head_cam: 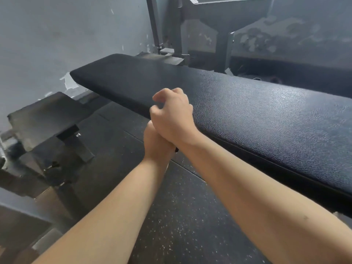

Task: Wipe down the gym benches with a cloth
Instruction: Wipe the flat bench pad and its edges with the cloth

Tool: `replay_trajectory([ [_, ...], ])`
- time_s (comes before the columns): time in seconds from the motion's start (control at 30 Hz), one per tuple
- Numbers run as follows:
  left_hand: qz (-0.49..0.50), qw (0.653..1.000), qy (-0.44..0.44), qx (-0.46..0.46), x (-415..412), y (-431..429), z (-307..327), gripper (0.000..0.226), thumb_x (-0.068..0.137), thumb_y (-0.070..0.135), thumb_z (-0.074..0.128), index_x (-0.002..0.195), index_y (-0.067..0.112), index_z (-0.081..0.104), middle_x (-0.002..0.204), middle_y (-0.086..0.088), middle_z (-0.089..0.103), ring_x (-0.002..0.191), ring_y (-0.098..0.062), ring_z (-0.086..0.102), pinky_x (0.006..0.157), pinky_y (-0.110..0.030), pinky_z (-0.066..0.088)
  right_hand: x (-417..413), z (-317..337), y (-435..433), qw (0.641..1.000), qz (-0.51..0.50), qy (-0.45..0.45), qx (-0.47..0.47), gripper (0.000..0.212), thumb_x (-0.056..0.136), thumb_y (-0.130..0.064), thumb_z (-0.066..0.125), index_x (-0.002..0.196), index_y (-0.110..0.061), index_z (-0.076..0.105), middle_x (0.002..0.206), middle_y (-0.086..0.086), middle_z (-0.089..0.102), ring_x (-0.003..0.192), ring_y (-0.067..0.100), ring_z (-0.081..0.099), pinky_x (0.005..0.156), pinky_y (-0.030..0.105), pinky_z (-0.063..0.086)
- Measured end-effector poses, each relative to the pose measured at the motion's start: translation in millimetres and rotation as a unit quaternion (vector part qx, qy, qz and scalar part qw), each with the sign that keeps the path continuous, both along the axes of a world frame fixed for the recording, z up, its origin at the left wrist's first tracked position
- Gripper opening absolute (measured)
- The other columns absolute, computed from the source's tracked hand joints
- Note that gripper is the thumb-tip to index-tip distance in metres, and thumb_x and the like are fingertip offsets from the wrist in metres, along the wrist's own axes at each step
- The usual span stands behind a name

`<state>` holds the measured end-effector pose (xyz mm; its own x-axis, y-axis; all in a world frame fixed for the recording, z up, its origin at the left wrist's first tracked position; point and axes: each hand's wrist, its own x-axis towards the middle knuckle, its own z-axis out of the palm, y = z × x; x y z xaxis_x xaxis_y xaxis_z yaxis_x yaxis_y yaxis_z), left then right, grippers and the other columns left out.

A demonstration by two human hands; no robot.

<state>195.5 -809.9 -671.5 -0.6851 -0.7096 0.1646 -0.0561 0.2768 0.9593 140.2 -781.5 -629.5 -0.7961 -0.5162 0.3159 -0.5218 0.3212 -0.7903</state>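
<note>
Left hand (155, 145) mostly covered by right hand (172, 119); left fingers hidden. Right palm faces away, so can't tell if it holds anything. Dark sliver (176, 149) under the right wrist, too small to identify. Bench pad (247, 111) cut off at right edge, its supports hidden underneath. Both forearms cut by bottom edge. Grey machine frame (224, 20) cut at top. Equipment at left (43, 119) blurred, unidentifiable.

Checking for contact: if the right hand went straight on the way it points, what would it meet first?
Probably the black bench pad: the right hand points up-left along its near edge, though depth is unclear.
</note>
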Motion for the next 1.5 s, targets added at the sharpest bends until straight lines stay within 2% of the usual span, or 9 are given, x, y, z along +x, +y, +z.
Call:
replay_trajectory([
  [0.1, 0.049, 0.996, 0.041, 0.069, -10.1, 9.8, -6.7, 0.041, 0.086, -0.012, 0.053, 0.055, 0.013, 0.056, 0.048, 0.004, 0.046, 0.037, 0.0, 0.039, 0.039, -0.014, 0.033, -14.4, 3.9, -1.0, 1.0, -0.009, -0.015, -0.006, 0.031, 0.086, -0.019, 0.057, 0.115, -0.022, 0.069, 0.118, 0.002, 0.055, 0.116, 0.026, 0.052, 0.104, 0.044, 0.041],
  [0.17, 0.078, 0.982, 0.09, 0.148, -16.1, 17.5, -15.9, 0.019, 0.086, -0.02, 0.054, 0.077, -0.004, 0.048, 0.057, -0.002, 0.04, 0.036, 0.001, 0.031, 0.037, -0.012, 0.028, -19.1, 0.4, -0.8, 1.0, -0.015, -0.023, -0.01, 0.029, 0.086, -0.018, 0.056, 0.111, -0.021, 0.07, 0.114, 0.004, 0.056, 0.113, 0.027, 0.054, 0.103, 0.045, 0.043],
  [0.3, 0.122, 0.958, 0.133, 0.224, -23.0, 24.5, -20.4, 0.033, 0.079, -0.002, 0.07, 0.099, -0.012, 0.047, 0.079, -0.011, 0.049, 0.051, -0.003, 0.043, 0.045, -0.016, 0.04, -22.6, -9.3, -0.6, 0.998, -0.029, -0.05, 0.014, 0.027, 0.085, -0.017, 0.056, 0.107, -0.022, 0.071, 0.112, 0.005, 0.06, 0.111, 0.026, 0.058, 0.101, 0.042, 0.046],
  [0.43, 0.182, 0.947, 0.13, 0.229, -37.5, 23.1, -32.9, 0.03, 0.086, 0.028, 0.075, 0.102, 0.024, 0.05, 0.109, -0.014, 0.063, 0.087, -0.024, 0.068, 0.075, -0.045, 0.062, -44.9, 1.4, 11.4, 0.994, -0.063, -0.08, 0.03, 0.029, 0.085, -0.012, 0.056, 0.106, -0.019, 0.075, 0.11, 0.0, 0.072, 0.108, 0.019, 0.064, 0.093, 0.027, 0.049],
  [0.57, 0.25, 0.953, 0.087, 0.149, -50.5, 27.2, -30.8, 0.032, 0.083, 0.043, 0.067, 0.105, 0.027, 0.051, 0.108, 0.003, 0.053, 0.105, -0.027, 0.061, 0.084, -0.049, 0.06, -66.9, 16.7, 34.1, 0.99, -0.088, -0.105, 0.033, 0.028, 0.085, -0.015, 0.057, 0.106, -0.02, 0.076, 0.106, -0.004, 0.074, 0.101, 0.016, 0.066, 0.091, 0.035, 0.057],
  [0.73, 0.3, 0.94, 0.076, 0.145, -75.6, 33.1, -42.7, 0.05, 0.087, 0.044, 0.058, 0.126, 0.013, 0.048, 0.131, -0.009, 0.046, 0.125, -0.033, 0.041, 0.101, -0.052, 0.05, -64.3, 15.0, 71.2, 0.987, -0.112, -0.112, 0.009, 0.022, 0.086, -0.017, 0.058, 0.098, -0.024, 0.076, 0.089, -0.009, 0.072, 0.087, 0.014, 0.071, 0.081, 0.038, 0.061],
  [1.07, 0.342, 0.928, 0.052, 0.136, -77.7, 46.8, -36.5, 0.047, 0.098, 0.036, 0.06, 0.137, 0.012, 0.05, 0.137, -0.017, 0.049, 0.128, -0.038, 0.042, 0.109, -0.047, 0.038, -21.8, -8.8, 159.2, 0.987, -0.131, -0.083, -0.041, 0.026, 0.086, -0.011, 0.058, 0.099, -0.025, 0.076, 0.094, -0.01, 0.074, 0.089, 0.011, 0.07, 0.088, 0.041, 0.058],
  [1.33, 0.342, 0.926, 0.028, 0.158, -60.7, 46.1, -23.2, 0.035, 0.088, 0.034, 0.063, 0.12, 0.021, 0.057, 0.123, -0.008, 0.063, 0.117, -0.035, 0.057, 0.103, -0.048, 0.046, 4.7, -25.5, 192.9, 0.988, -0.139, -0.027, -0.068, 0.027, 0.089, -0.006, 0.061, 0.102, -0.025, 0.076, 0.103, -0.01, 0.072, 0.086, -0.001, 0.066, 0.082, 0.013, 0.049],
  [1.5, 0.231, 0.964, -0.019, 0.128, -37.4, 99.4, -25.2, 0.032, 0.086, 0.043, 0.059, 0.11, 0.023, 0.056, 0.112, -0.006, 0.066, 0.098, -0.034, 0.065, 0.088, -0.04, 0.054, 8.1, -21.5, 194.0, 0.986, -0.134, -0.059, -0.082, 0.028, 0.088, -0.005, 0.061, 0.102, -0.026, 0.074, 0.1, -0.01, 0.073, 0.091, 0.005, 0.067, 0.089, 0.026, 0.053],
])
